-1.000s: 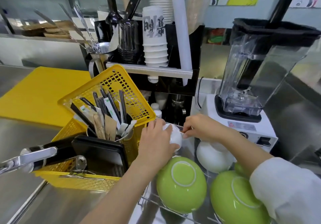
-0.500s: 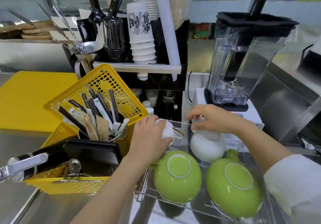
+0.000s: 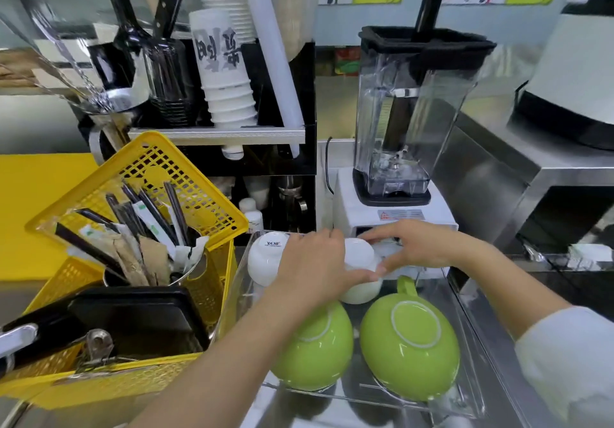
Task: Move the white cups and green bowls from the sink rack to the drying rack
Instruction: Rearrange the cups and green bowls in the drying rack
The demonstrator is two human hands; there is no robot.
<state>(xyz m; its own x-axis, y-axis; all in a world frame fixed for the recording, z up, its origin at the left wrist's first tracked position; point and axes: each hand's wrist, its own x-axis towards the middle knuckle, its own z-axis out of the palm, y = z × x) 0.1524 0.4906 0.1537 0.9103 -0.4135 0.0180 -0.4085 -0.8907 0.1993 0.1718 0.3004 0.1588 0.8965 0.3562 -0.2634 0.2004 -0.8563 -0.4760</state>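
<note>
A clear drying rack (image 3: 349,393) holds two green bowls, one at the left (image 3: 315,354) and one at the right (image 3: 412,344), both upside down. At the rack's back left an upturned white cup (image 3: 267,256) stands alone. In the middle, another upturned white cup (image 3: 360,253) rests on top of a white vessel (image 3: 360,291). My left hand (image 3: 315,268) grips this middle cup from the left. My right hand (image 3: 412,248) holds it from the right, fingers over its top. The sink rack is out of view.
A yellow basket (image 3: 186,175) with a utensil holder and a black tray (image 3: 133,318) presses against the rack's left side. A blender (image 3: 398,122) stands just behind the rack. A black shelf with stacked paper cups (image 3: 226,72) is behind the basket.
My left hand set its white cup down at the rack's back left, let go, and moved right onto the middle cup. My right hand stayed on that cup.
</note>
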